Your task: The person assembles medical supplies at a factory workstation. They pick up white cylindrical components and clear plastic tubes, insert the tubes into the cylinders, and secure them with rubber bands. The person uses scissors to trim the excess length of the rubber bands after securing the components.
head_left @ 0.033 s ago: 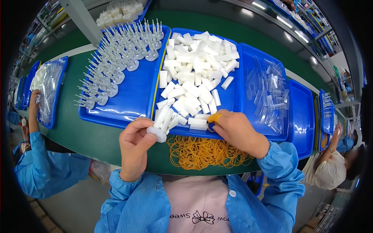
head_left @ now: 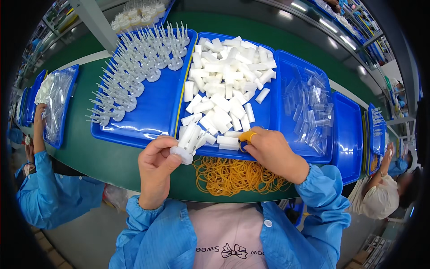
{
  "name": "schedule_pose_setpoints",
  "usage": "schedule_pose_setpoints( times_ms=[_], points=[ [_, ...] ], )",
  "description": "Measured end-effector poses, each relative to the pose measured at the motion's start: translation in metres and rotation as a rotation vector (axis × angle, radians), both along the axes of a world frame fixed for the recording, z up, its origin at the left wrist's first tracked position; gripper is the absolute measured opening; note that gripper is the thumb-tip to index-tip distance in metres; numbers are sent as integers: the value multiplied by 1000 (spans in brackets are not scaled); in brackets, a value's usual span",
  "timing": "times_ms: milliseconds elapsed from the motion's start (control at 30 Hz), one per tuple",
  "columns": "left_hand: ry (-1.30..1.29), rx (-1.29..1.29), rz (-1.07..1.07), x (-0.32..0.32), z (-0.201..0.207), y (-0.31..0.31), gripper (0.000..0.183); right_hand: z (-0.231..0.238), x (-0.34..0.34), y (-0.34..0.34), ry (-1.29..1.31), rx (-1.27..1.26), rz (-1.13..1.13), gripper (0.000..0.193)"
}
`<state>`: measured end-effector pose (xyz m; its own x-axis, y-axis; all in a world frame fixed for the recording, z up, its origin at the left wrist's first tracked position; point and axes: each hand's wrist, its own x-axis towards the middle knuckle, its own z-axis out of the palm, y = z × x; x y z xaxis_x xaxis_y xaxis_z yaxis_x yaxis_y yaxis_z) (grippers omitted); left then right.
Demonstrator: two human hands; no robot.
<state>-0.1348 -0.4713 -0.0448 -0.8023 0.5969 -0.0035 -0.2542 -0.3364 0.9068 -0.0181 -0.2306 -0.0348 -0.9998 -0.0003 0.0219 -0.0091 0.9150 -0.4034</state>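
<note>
In my left hand [head_left: 154, 168] a white plastic piece [head_left: 181, 154] is pinched by its round flange, its several upright prongs leaning away over the tray's near edge. My right hand [head_left: 273, 150], with yellow covers on its fingertips, is closed at the near edge of the middle blue tray [head_left: 264, 119]. Thin yellow material shows at those fingertips, but I cannot tell whether it is a rubber band. Beside them lie white blocks [head_left: 228, 141], part of a big heap [head_left: 228, 71]. Between my hands, rubber bands [head_left: 237, 177] are piled on the green table.
A left blue tray [head_left: 156, 110] holds rows of clear stemmed pieces [head_left: 134, 67]. Clear plastic pieces [head_left: 309, 114] fill a right tray, with another blue tray [head_left: 347, 139] beyond. Co-workers' arms [head_left: 42, 166] appear at both sides; a metal post [head_left: 94, 27] rises behind.
</note>
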Motion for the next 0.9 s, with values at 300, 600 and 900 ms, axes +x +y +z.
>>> schedule_pose_setpoints(
  times_ms=[300, 600, 900],
  points=[
    [19, -16, -10, 0, 3, -1, 21, 13, 0, 7, 26, -62, 9, 8],
    [-16, -29, 39, 4, 1, 1, 21, 62, 46, 29, -324, -447, 35, 13],
    [21, -10, -12, 6, 2, 5, 21, 14, 5, 42, 157, 83, -146, 12]
  ],
)
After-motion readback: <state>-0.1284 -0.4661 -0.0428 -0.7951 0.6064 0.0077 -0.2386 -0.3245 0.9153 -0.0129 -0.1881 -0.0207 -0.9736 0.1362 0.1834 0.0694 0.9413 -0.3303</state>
